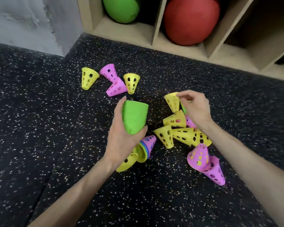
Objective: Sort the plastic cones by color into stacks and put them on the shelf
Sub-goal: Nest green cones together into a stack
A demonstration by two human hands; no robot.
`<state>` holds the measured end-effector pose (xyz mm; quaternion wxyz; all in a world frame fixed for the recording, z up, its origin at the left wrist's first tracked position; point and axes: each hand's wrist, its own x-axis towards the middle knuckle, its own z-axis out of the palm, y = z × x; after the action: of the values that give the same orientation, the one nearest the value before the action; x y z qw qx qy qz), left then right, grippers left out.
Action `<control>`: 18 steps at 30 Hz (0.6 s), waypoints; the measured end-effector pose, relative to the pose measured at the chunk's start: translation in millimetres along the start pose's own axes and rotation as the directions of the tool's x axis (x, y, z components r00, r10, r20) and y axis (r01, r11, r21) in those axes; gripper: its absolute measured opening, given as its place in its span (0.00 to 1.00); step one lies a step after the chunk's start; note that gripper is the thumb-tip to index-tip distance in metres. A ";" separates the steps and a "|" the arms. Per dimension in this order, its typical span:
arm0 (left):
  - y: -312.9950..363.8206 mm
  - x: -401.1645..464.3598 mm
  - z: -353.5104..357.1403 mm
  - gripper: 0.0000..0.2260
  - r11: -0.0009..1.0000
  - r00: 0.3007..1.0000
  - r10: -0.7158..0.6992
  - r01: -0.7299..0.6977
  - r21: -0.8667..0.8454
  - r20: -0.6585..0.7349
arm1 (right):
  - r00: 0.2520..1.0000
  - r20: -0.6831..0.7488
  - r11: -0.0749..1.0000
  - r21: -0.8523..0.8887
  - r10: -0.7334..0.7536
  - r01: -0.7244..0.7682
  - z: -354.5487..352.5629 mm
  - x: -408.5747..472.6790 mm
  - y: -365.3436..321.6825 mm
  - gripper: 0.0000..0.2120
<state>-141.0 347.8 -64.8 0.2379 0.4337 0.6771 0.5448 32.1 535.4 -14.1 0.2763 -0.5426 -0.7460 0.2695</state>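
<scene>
My left hand grips a tight stack of green cones, held above the floor. My right hand hovers over a heap of yellow cones, fingertips pinching at the rim of the top yellow cone; a sliver of a green cone shows under the palm. Pink cones lie at the lower right. A pink cone with coloured rims nested in it lies under my left wrist beside a yellow cone. Farther off lie two yellow cones and two pink cones.
A wooden shelf unit runs along the back, with a green ball and a red ball in its compartments and an open compartment at the right. A grey wall stands at the left. The floor is black speckled rubber.
</scene>
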 end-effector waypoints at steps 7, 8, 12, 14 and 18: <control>-2.2 21.1 17.3 0.45 0.998 0.999 -0.008 0.011 -0.054 0.048 | 0.988 0.101 0.971 -0.221 0.119 -0.095 -10.0 17.7 44.1 0.23; -3.3 22.3 18.0 0.45 0.998 0.999 -0.008 0.010 -0.062 0.038 | 0.984 0.131 0.968 -0.235 0.117 -0.084 -10.3 21.5 44.1 0.24; -11.9 26.6 14.4 0.44 0.996 1.000 0.005 -0.006 -0.085 -0.012 | 0.979 0.158 0.940 -0.335 0.131 -0.072 -5.2 34.1 45.7 0.27; -17.2 29.2 8.1 0.44 0.996 0.999 -0.003 0.000 -0.092 -0.035 | 0.992 0.052 0.937 -0.339 0.115 -0.090 -0.9 34.7 48.7 0.23; -24.7 28.3 -8.1 0.43 0.998 1.000 -0.004 0.003 -0.065 -0.018 | 0.987 -0.109 0.940 -0.306 0.121 -0.150 6.3 25.6 52.0 0.12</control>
<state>-170.1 366.7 -81.5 0.2467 0.4197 0.6619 0.5700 55.4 573.2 -51.9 0.2002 -0.6411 -0.7272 0.1417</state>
